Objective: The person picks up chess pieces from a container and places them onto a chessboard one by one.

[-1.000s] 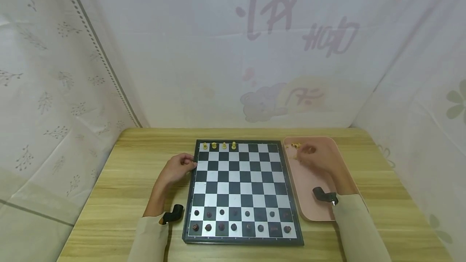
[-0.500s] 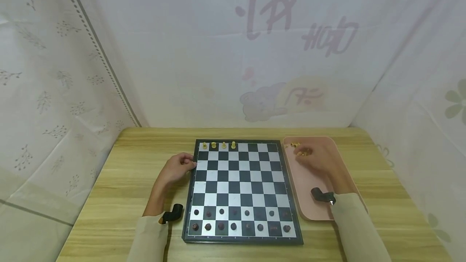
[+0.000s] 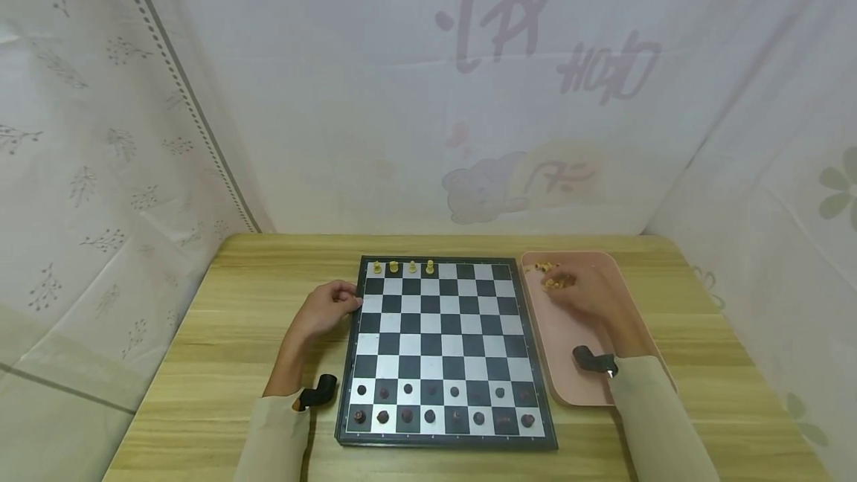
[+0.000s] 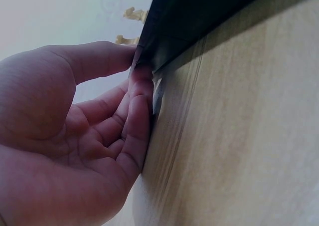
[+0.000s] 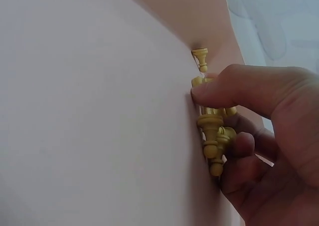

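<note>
At the left edge of the black-and-white chessboard (image 3: 431, 326), my left hand (image 3: 326, 311) pinches the frame. In the left wrist view, the thumb (image 4: 107, 61) lies on the upper edge and the curled fingers are against the side. My right hand (image 3: 589, 292) is low inside the pink tray (image 3: 562, 385), among light yellow chess pieces. The right wrist view shows its thumb (image 5: 224, 89) on a yellow piece (image 5: 198, 80), with curled fingers behind; the hand partly hides that piece. Two pawns (image 5: 210, 136) lie just below the thumb, and another pawn (image 5: 200, 59) lies beyond it.
Several yellow pieces (image 3: 411, 268) stand on the left part of the board's far row. Dark pieces (image 3: 430, 416) fill its two near rows. More yellow pieces (image 3: 545, 267) lie at the tray's far left corner. A wooden table (image 3: 254, 303) carries everything, with patterned cloth (image 3: 375, 95) behind.
My right hand has drawn back slightly to the right within the tray, and more yellow pieces show by its fingertips. My left hand stays at the board's edge.
</note>
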`<state>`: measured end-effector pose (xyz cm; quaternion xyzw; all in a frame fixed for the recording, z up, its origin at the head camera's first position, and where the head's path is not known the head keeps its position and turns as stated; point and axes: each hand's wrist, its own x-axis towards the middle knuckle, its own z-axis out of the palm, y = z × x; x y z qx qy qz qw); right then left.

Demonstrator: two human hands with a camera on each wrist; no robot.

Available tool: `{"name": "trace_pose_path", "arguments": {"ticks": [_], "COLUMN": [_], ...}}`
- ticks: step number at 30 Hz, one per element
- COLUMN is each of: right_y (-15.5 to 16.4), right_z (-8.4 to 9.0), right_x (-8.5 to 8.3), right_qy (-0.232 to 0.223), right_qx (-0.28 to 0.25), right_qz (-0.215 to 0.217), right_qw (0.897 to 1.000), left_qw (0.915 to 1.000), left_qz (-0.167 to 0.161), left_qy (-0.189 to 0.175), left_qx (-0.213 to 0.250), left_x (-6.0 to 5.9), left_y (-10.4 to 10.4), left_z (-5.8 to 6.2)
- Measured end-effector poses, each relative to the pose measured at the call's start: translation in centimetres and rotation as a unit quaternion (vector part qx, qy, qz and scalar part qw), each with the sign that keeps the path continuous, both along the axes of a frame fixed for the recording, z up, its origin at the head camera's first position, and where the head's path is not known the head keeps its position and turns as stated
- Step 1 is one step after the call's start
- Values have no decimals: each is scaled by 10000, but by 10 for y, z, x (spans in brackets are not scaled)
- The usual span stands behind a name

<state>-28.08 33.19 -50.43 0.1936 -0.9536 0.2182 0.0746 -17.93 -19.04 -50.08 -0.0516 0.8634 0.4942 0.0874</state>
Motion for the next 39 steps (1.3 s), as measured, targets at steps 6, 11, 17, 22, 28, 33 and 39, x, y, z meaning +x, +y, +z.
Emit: {"name": "trace_pose_path", "arguments": {"ticks": [6, 11, 17, 22, 28, 33, 39], "right_y": [-2, -4, -8, -11, -18, -32, -47], "right_z": [4, 8, 12, 16, 27, 34, 33], "right_x": [0, 1, 2, 3, 3, 2, -1], "right_qy": [211, 267, 101, -295, -456, -1388, -1304], "right_qx": [-81, -91, -148, -306, -61, -891, -1365], "right_qz": [121, -86, -337, -373, -423, -237, 44], "right_qw": [9997, 9996, 9993, 9984, 9980, 9860, 9820], "left_qw": [10000, 10000, 10000, 10000, 9999, 9998, 9998], "left_qz": [19, 6, 31, 81, 97, 98, 81], "left_qy": [-34, -4, -16, -30, -22, -18, -56], "left_qx": [25, 33, 29, 10, 125, 144, 163], "left_x": [0, 0, 2, 0, -2, -3, 0], "left_y": [0, 0, 0, 1, 2, 1, 0], "left_z": [1, 2, 2, 0, 0, 0, -1]}}
